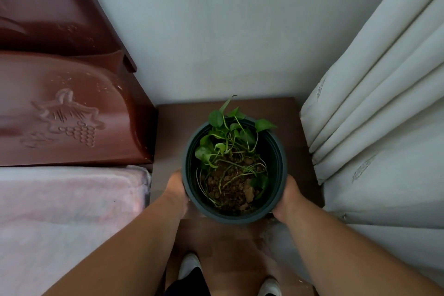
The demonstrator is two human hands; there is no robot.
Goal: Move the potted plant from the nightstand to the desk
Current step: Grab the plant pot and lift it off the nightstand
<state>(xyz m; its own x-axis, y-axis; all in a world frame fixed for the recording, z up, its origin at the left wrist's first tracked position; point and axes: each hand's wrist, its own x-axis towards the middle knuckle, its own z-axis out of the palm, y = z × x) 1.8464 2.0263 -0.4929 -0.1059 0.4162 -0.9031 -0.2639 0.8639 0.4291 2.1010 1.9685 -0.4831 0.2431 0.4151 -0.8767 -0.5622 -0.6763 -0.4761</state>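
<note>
From the head camera, looking straight down, the potted plant [234,170] sits at the front edge of the nightstand [168,132], or just lifted clear of it; the view from above does not settle which. The nightstand is wedged between the bed [67,202] with its carved headboard [64,113] on one side and a pale curtain [374,127] on the other. The left hand [176,191] is pressed flat against the pot's left wall and the right hand [288,197] against its right wall, both curled around the sides below the rim, fingers hidden behind the pot. The pot is dark, round and stiff-looking (probably plastic), filled with lumpy soil, so it is likely fairly heavy for its size and smooth enough to slip. Holding it low on opposite sides, as here, seems the safest grip; the rim might flex. The thin trailing stems and small leaves are fragile and should not be touched, and the loose soil could spill if the pot tilts. The desk is not in view.
</note>
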